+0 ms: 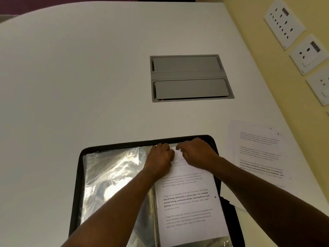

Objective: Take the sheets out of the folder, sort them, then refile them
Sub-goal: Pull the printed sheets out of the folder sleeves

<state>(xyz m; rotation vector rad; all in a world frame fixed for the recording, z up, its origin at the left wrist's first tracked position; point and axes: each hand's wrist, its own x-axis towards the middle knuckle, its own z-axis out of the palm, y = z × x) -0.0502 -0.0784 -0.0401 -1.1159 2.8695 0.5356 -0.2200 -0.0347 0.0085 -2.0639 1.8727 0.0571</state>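
Note:
A black folder [78, 175] lies open on the white table, near the front edge. Its left side shows shiny, crinkled clear sleeves [110, 175]. On its right side a printed sheet [188, 207] sits in a clear sleeve. My left hand [159, 157] presses on the sleeve's top edge near the spine, fingers curled on the plastic. My right hand [195, 153] pinches the top edge of the printed sheet at the sleeve's mouth. A loose stack of printed sheets [258, 154] lies on the table to the right of the folder.
A grey recessed cable box [188, 77] with two closed flaps is set into the white table [71, 77] beyond the folder. A yellow wall with several white socket plates [284, 22] runs along the right side.

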